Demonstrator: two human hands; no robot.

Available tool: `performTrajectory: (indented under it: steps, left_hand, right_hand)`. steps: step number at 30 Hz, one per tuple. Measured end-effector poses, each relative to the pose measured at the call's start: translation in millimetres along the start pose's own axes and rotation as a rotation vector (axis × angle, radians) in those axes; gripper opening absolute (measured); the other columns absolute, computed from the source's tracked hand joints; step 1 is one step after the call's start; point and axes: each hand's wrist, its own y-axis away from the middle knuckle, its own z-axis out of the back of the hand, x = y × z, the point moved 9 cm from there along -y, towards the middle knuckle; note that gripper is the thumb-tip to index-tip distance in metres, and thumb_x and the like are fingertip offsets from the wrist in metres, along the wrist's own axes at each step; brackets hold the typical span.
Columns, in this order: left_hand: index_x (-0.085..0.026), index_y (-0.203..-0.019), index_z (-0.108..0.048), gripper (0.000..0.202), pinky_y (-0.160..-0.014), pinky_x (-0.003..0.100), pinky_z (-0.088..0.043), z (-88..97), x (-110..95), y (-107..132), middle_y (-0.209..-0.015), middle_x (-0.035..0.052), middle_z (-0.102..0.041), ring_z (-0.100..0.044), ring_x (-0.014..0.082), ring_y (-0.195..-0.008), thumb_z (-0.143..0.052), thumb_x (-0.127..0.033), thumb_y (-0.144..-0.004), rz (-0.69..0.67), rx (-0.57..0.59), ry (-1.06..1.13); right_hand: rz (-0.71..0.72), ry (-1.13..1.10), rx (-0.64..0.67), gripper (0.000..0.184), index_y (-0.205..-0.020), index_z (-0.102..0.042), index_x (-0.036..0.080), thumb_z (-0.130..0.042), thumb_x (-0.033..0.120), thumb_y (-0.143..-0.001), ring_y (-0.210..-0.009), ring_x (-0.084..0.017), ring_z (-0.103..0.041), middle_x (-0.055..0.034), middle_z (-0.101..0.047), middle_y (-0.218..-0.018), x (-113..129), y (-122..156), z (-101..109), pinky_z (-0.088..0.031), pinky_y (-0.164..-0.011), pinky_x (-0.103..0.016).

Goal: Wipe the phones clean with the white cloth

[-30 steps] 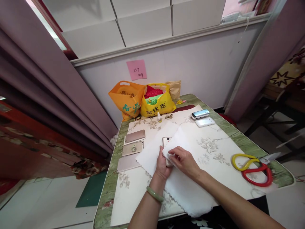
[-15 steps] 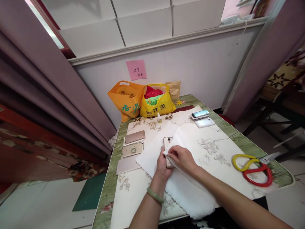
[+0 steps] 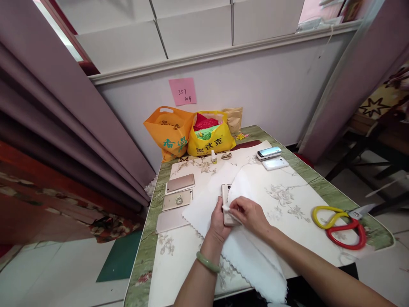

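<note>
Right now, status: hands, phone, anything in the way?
Left hand gripping phone. Right hand pinching white cloth over it. Cloth partly covers phone. Scissors at table's right, apart from both hands.

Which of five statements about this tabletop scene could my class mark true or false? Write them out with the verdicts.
1. The left hand holds a smartphone. True.
2. The right hand holds the scissors. False: the right hand pinches the edge of a white cloth.
3. A green bangle circles the left wrist. True.
4. The pink note on the wall reads 753. False: the pink note reads 357.
5. In the picture, the orange bag stands left of the yellow bag. True.
</note>
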Motion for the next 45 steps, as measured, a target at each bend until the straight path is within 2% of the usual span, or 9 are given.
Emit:
performTrajectory:
  steps: [6, 14, 21, 24, 29, 33, 36, 41, 45]
  left_hand:
    - [-0.009, -0.109, -0.066, 0.042, -0.089, 0.034, -0.051, -0.5, -2.2, -2.6, -0.098, 0.0118, -0.072, -0.068, 0.0229, -0.093, -0.053, -0.044, -0.09, -0.036, 0.002, -0.01]
    - [-0.01, -0.108, -0.067, 0.038, -0.078, 0.03, -0.053, 7.0, -1.5, 4.1, -0.088, 0.0078, -0.073, -0.067, 0.0181, -0.076, -0.058, -0.041, -0.088, -0.037, -0.116, -0.077]
    - [-0.009, -0.106, -0.066, 0.041, -0.083, 0.032, -0.053, -2.5, -0.5, 3.0, -0.097, 0.0113, -0.073, -0.068, 0.0207, -0.087, -0.053, -0.044, -0.09, -0.002, -0.044, 0.003]
    - [-0.01, -0.106, -0.067, 0.041, -0.081, 0.032, -0.054, -4.5, 1.3, 2.1, -0.096, 0.0114, -0.073, -0.068, 0.0211, -0.087, -0.053, -0.045, -0.09, 0.009, -0.047, -0.021]
    - [-0.01, -0.101, -0.067, 0.034, -0.073, 0.027, -0.053, 3.9, -2.6, 4.7, -0.088, 0.0086, -0.073, -0.068, 0.0167, -0.076, -0.057, -0.04, -0.089, -0.035, -0.149, -0.146]
    - [-0.01, -0.098, -0.068, 0.033, -0.063, 0.026, -0.051, 4.8, 5.2, 7.8, -0.074, 0.0059, -0.071, -0.065, 0.0154, -0.061, -0.061, -0.04, -0.087, 0.105, -0.159, -0.229]
    - [-0.009, -0.096, -0.068, 0.034, -0.067, 0.027, -0.051, -0.9, 6.5, 7.5, -0.075, 0.0064, -0.072, -0.066, 0.0159, -0.064, -0.058, -0.041, -0.088, 0.139, -0.137, -0.167]
    - [-0.009, -0.104, -0.068, 0.036, -0.078, 0.028, -0.051, -8.3, 0.3, 6.1, -0.079, 0.0066, -0.072, -0.067, 0.0175, -0.073, -0.055, -0.04, -0.09, 0.057, -0.114, -0.085]
    - [-0.009, -0.101, -0.068, 0.036, -0.073, 0.026, -0.051, -2.6, 3.9, 5.8, -0.08, 0.0071, -0.073, -0.068, 0.0166, -0.071, -0.057, -0.041, -0.089, 0.079, -0.15, -0.12]
  right_hand:
    - [-0.015, -0.088, 0.078, 0.011, -0.073, -0.068, 0.025, -0.072, 0.034, -0.077, -0.064, -0.013, -0.055, 0.0024, -0.064, -0.07, -7.3, -6.4, -4.7, -0.038, -0.059, -0.024]
    - [-0.196, -0.192, -0.323, 0.022, -0.077, -0.066, 0.022, -0.065, 0.044, -0.082, -0.059, -0.014, -0.053, 0.0009, -0.063, -0.069, -48.4, -46.1, 18.8, -0.041, -0.058, -0.026]
    - [0.484, -0.064, 0.001, 0.02, -0.079, -0.067, 0.022, -0.063, 0.04, -0.088, -0.071, -0.016, -0.055, -0.0021, -0.064, -0.071, 11.3, -7.7, -0.2, -0.039, -0.07, -0.03]
    - [0.582, -0.106, 0.048, 0.023, -0.078, -0.069, 0.023, -0.064, 0.043, -0.087, -0.069, -0.016, -0.055, -0.0016, -0.064, -0.069, 16.5, -4.9, -3.6, -0.038, -0.07, -0.031]
    - [0.137, -0.201, -0.208, 0.027, -0.076, -0.065, 0.022, -0.064, 0.047, -0.085, -0.061, -0.014, -0.051, 0.0014, -0.059, -0.063, -31.5, -33.4, 15.9, -0.039, -0.061, -0.026]
    - [-0.158, -0.273, -0.371, 0.027, -0.079, -0.062, 0.022, -0.061, 0.047, -0.088, -0.052, -0.011, -0.046, 0.0045, -0.053, -0.058, -65.5, -31.4, 32.4, -0.037, -0.053, -0.024]
    - [0.073, -0.129, -0.326, 0.025, -0.078, -0.063, 0.021, -0.061, 0.044, -0.088, -0.061, -0.013, -0.051, 0.0015, -0.058, -0.065, -40.3, -25.7, 34.1, -0.038, -0.061, -0.026]
    - [0.694, -0.07, 0.046, 0.022, -0.077, -0.066, 0.024, -0.06, 0.042, -0.089, -0.066, -0.015, -0.052, 0.0007, -0.062, -0.066, 22.1, 2.8, -1.5, -0.034, -0.066, -0.03]
    - [0.48, -0.058, -0.105, 0.026, -0.074, -0.065, 0.023, -0.06, 0.043, -0.089, -0.067, -0.015, -0.053, 0.0002, -0.063, -0.067, 0.2, -17.3, 15.1, -0.035, -0.068, -0.03]
